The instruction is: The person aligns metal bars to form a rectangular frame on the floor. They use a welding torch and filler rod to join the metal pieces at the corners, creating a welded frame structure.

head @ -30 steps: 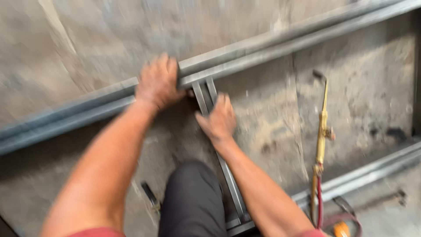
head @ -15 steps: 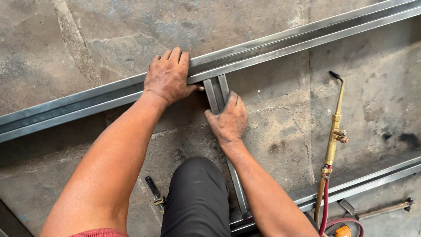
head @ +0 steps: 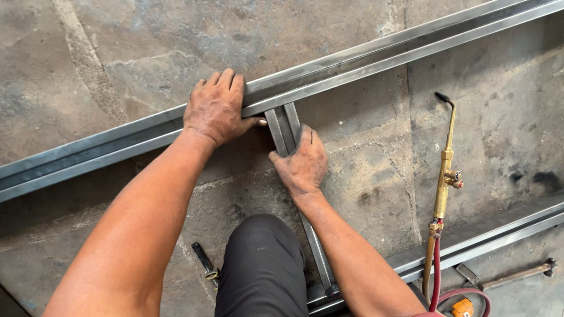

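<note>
My left hand lies flat on a pair of long steel rails that run diagonally over the concrete floor. My right hand grips a pair of shorter steel cross bars whose upper ends butt against the long rails. The cross bars run down under my right forearm to a second pair of long rails at the lower right. My knee in dark trousers sits between my arms.
A brass gas torch with a red hose lies on the floor at the right, its tip pointing away from me. A small dark tool lies left of my knee. A metal rod-like tool rests at the lower right.
The view has steadied and shifted slightly. Both hands stay on the rails and the cross bars in about the same place.
</note>
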